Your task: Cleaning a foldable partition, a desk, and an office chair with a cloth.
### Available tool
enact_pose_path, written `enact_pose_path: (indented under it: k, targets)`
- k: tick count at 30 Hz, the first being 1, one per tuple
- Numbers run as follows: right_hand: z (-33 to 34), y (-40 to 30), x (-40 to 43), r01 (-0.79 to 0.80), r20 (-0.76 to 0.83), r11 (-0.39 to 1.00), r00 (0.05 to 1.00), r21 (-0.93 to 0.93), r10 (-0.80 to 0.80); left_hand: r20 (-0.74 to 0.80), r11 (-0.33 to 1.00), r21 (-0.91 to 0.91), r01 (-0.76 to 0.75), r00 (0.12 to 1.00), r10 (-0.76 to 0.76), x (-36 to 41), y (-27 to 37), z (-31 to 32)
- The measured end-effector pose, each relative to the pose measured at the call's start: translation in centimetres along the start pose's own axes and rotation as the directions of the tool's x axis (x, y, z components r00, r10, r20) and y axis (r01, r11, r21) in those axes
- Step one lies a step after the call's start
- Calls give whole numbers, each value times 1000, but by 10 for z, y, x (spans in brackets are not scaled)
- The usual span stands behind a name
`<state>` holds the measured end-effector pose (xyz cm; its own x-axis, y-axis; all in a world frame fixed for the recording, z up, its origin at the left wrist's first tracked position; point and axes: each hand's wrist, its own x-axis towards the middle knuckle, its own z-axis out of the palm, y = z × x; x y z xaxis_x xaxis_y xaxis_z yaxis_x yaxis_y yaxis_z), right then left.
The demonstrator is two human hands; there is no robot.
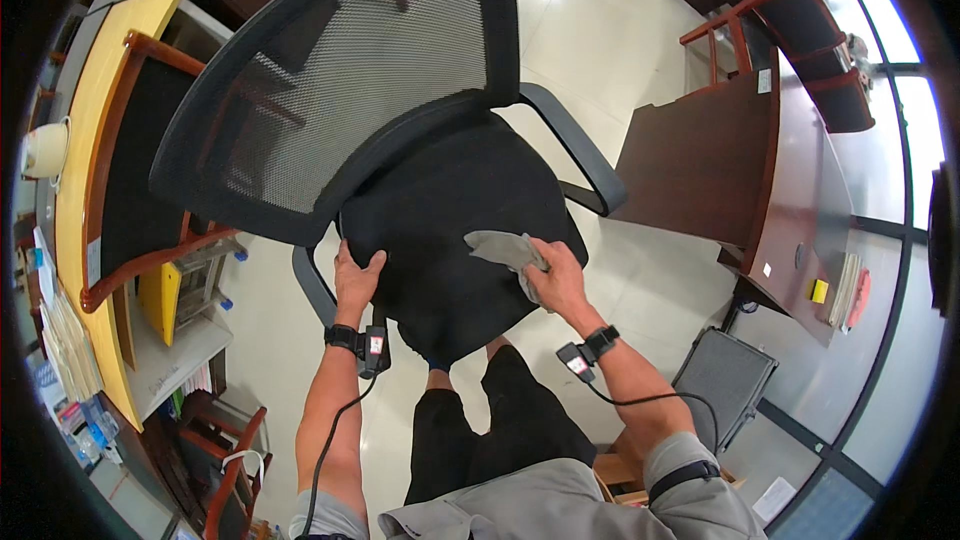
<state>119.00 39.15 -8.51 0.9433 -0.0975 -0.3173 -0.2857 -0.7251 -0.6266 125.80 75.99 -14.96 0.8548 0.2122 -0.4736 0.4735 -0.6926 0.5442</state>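
Observation:
A black office chair with a mesh back (390,37) stands right before me, its padded seat (457,187) towards me. My right hand (559,277) grips a grey cloth (510,251), which lies over the right part of the seat. On the seat's left edge rests my left hand (358,277), thumb apart from the fingers, holding nothing loose. One grey armrest (581,142) shows at the right, another (311,285) partly behind my left forearm. Each wrist wears a black strap with a small cabled device.
At the right is a dark wooden desk (787,187) with papers and a yellow item. A wooden-framed chair (105,187) stands by a yellow-edged counter (67,202) at the left. A folded grey case (724,382) leans near the glass partition. Tiled floor (637,270) shows between them.

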Motion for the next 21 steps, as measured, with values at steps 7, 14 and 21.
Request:
enact_pose_path:
  k: [7,14,21]
  targets:
    - [-124,4,101,-19,-409,976,910,-217,-73,161,996,68,-54,986,42,-12,12,-24]
    - [-93,-2,198,-1,-197,872,974,-489,-109,49,983,137,-120,992,114,-51,37,-80]
    - [-101,20,180,171,-189,888,943,-426,-272,-69,959,261,-110,989,132,-75,-14,-94]
